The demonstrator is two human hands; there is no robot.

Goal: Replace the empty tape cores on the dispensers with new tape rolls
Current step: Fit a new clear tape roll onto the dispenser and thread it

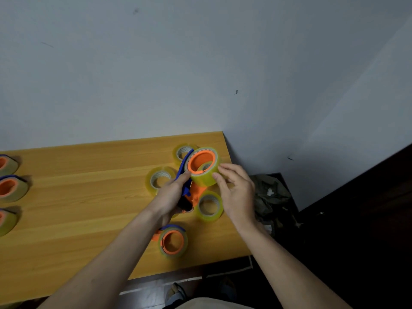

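My left hand (171, 197) grips a blue and orange tape dispenser (189, 192) by its handle, lifted above the wooden table (89, 197). A yellowish clear tape roll (207, 175) sits on the dispenser's orange hub. My right hand (236, 192) has its fingertips on the roll's outer side, fingers bent round it. Loose tape rolls lie beneath: one at the back (184, 150), one to the left (159, 178), one under the dispenser (209, 206). Another dispenser with a roll (172, 240) lies near the table's front edge.
Three more loaded dispensers (11, 188) lie in a column at the table's left edge. The table's right edge ends near a dark green bundle (269, 197) on the floor. A pale wall rises behind. Feet show below the table's front edge.
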